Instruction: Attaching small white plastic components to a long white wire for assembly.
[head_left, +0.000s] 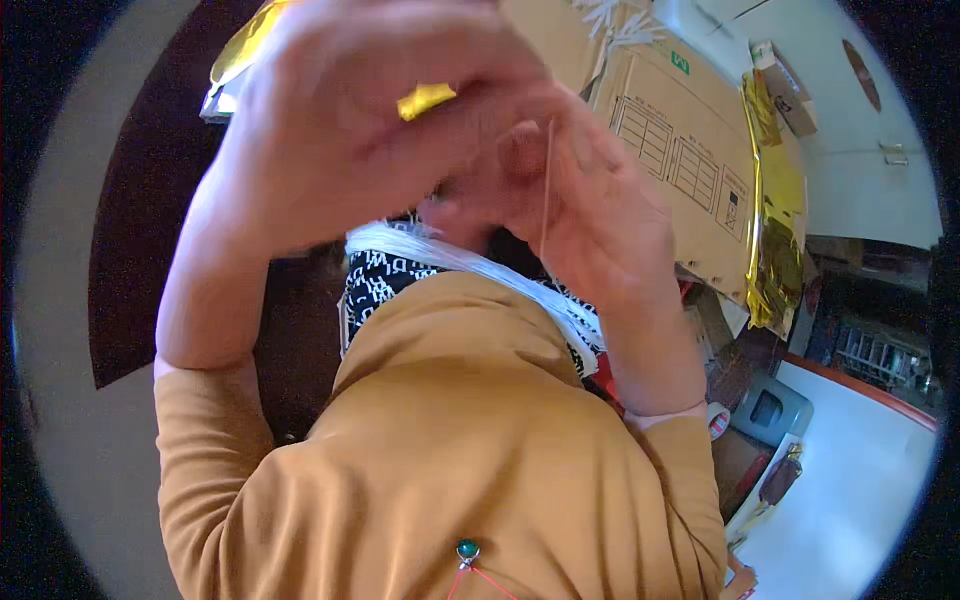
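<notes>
Left hand (350, 120): nearest the camera, raised and blurred; cannot tell whether its fingers are wide or narrow.
Small crumpled gold-foil piece (427, 101): shows against the left hand; whether gripped is unclear.
Right hand (605, 205): raised beside the left, palm side showing; finger closure cannot be told.
Thin, straight, pale strand (547, 190): upright before the right palm.
Shiny gold-foil sheet (778, 215): along the right edge of the printed brown cardboard (690, 130).

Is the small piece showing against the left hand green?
No, the small piece showing against the left hand is gold-yellow.
</notes>
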